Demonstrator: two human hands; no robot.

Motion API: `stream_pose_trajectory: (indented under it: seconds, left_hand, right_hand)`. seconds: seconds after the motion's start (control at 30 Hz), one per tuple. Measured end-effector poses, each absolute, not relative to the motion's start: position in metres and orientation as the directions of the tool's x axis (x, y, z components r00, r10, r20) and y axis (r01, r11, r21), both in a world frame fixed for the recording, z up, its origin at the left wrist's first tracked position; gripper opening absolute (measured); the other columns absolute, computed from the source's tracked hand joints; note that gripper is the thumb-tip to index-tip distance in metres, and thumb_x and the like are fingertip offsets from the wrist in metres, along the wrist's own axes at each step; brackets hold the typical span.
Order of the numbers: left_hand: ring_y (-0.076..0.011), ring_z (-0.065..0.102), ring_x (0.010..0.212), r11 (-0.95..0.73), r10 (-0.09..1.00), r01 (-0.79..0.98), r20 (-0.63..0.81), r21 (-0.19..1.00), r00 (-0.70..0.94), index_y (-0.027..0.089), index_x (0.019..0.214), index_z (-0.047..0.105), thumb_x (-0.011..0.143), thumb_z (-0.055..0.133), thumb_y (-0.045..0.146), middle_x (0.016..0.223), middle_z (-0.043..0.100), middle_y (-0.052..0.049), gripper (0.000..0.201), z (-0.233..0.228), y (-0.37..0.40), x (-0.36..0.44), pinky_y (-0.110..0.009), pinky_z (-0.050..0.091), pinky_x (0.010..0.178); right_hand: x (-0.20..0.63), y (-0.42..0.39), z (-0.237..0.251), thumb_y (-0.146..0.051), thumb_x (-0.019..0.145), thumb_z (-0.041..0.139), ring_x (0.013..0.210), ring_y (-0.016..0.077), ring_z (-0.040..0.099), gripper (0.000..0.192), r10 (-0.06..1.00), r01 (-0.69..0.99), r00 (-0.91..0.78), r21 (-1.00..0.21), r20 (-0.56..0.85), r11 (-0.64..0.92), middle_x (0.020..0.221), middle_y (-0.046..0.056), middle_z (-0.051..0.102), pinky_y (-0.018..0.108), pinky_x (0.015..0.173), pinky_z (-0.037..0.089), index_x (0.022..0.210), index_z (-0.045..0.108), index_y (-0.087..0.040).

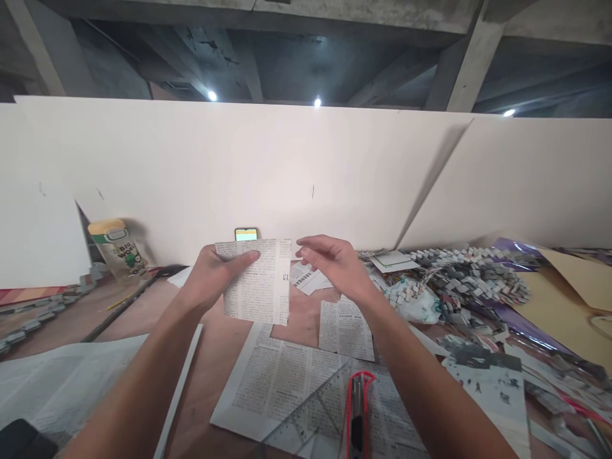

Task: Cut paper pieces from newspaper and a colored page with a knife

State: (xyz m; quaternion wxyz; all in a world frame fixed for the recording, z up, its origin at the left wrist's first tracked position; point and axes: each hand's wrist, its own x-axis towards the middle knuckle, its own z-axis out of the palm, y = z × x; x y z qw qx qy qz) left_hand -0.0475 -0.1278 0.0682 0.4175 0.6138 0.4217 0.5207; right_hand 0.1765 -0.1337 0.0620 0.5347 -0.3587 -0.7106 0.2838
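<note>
Here left hand (pixel 215 271) pinches newspaper piece (pixel 258 280) upright; right hand (pixel 335 264) spread, just beside, not touching.

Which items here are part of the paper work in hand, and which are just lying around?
In use:
- left hand holding the cut newspaper piece
- right hand, fingers open beside that piece
- cut newspaper sheet
- clear ruler
- red utility knife

Lying about:
- phone against the wall
- bottle
- pile of folded paper strips
- brown paper
</note>
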Motion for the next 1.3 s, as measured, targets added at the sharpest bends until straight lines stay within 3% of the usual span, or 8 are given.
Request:
stream_pose_trajectory:
  seconds: [0.27, 0.43, 0.53, 0.7, 0.87, 0.93, 1.1, 1.3]
  left_hand:
    - [-0.0210, 0.065, 0.069, -0.299, 0.951, 0.234, 0.269, 0.925, 0.152, 0.015, 0.082, 0.071, 0.069, 0.071, 0.041, 0.078, 0.071, -0.006, 0.030, 0.066, -0.133, -0.036, -0.027, 0.051, 0.056]
    - [-0.0233, 0.066, 0.073, -0.297, 0.927, 0.374, 0.359, 0.878, -0.106, 0.015, 0.081, 0.072, 0.064, 0.074, 0.041, 0.078, 0.072, -0.006, 0.031, 0.071, -0.134, -0.045, -0.026, 0.052, 0.054]
    - [-0.0245, 0.066, 0.083, -0.338, 0.896, 0.258, 0.393, 0.905, -0.205, 0.017, 0.087, 0.072, 0.062, 0.076, 0.037, 0.089, 0.073, -0.006, 0.032, 0.076, -0.131, -0.058, -0.027, 0.055, 0.062]
    - [-0.0263, 0.067, 0.080, -0.121, 0.972, -0.060, 0.131, 0.991, 0.196, 0.013, 0.089, 0.071, 0.066, 0.075, 0.032, 0.090, 0.072, -0.011, 0.030, 0.057, -0.118, -0.061, -0.034, 0.055, 0.069]
    - [-0.0273, 0.066, 0.091, 0.261, 0.801, -0.030, -0.199, 0.965, 0.565, 0.014, 0.100, 0.069, 0.073, 0.070, 0.028, 0.102, 0.070, -0.013, 0.030, 0.012, -0.124, -0.050, -0.035, 0.052, 0.078]
    - [-0.0275, 0.065, 0.092, 0.360, 0.724, -0.011, -0.272, 0.933, 0.634, 0.013, 0.102, 0.069, 0.076, 0.067, 0.028, 0.102, 0.070, -0.013, 0.030, -0.005, -0.134, -0.050, -0.036, 0.051, 0.079]
    - [-0.0256, 0.067, 0.087, 0.435, 0.703, -0.066, -0.292, 0.898, 0.648, 0.011, 0.098, 0.070, 0.076, 0.068, 0.023, 0.097, 0.071, -0.013, 0.026, -0.035, -0.156, -0.053, -0.034, 0.049, 0.081]
    - [-0.0263, 0.067, 0.084, 0.371, 0.804, -0.139, -0.242, 0.918, 0.543, 0.011, 0.098, 0.069, 0.075, 0.069, 0.028, 0.097, 0.071, -0.014, 0.029, -0.049, -0.155, -0.051, -0.036, 0.049, 0.080]
  right_hand:
    - [0.171, -0.141, 0.064, -0.029, 0.079, 0.059, 0.062, 0.0129, 0.058, 0.014, 0.816, 0.263, -0.126, -0.775, 0.563, 0.575, 0.068, 0.002, 0.066, 0.026, 0.058, 0.047, 0.076, 0.065, -0.016]
    - [0.187, -0.134, 0.062, -0.028, 0.079, 0.056, 0.059, 0.0137, 0.056, 0.016, 0.732, 0.522, 0.108, -0.666, 0.672, 0.534, 0.065, 0.002, 0.063, 0.026, 0.057, 0.044, 0.073, 0.063, -0.016]
    - [0.209, -0.122, 0.060, -0.033, 0.080, 0.052, 0.057, 0.0136, 0.054, 0.020, 0.744, 0.594, 0.162, -0.666, 0.649, 0.452, 0.063, 0.001, 0.061, 0.025, 0.055, 0.042, 0.074, 0.061, -0.016]
    - [0.232, -0.097, 0.039, -0.037, 0.091, 0.023, 0.072, 0.0179, 0.058, 0.042, 0.940, 0.862, -0.056, -0.459, 0.337, 0.216, 0.081, 0.008, 0.065, 0.027, 0.063, 0.042, 0.087, 0.059, -0.015]
    - [0.255, -0.089, 0.003, -0.045, 0.052, 0.075, 0.072, 0.0230, 0.061, 0.046, 0.955, 0.895, -0.291, -0.369, -0.053, 0.252, 0.090, 0.009, 0.069, 0.026, 0.056, 0.042, 0.088, 0.068, -0.018]
    - [0.265, -0.089, -0.007, -0.038, 0.046, 0.078, 0.073, 0.0237, 0.062, 0.047, 0.921, 0.890, -0.360, -0.352, -0.151, 0.290, 0.090, 0.007, 0.069, 0.026, 0.056, 0.043, 0.088, 0.070, -0.020]
    - [0.271, -0.081, -0.007, -0.029, 0.067, 0.063, 0.078, 0.0228, 0.062, 0.022, 0.891, 0.873, -0.430, -0.319, -0.144, 0.370, 0.084, 0.004, 0.069, 0.028, 0.066, 0.043, 0.085, 0.070, -0.019]
    - [0.257, -0.055, -0.006, -0.026, 0.075, 0.057, 0.097, 0.0265, 0.058, 0.025, 0.936, 0.899, -0.352, -0.270, 0.024, 0.345, 0.108, 0.009, 0.065, 0.031, 0.078, 0.043, 0.096, 0.067, -0.018]
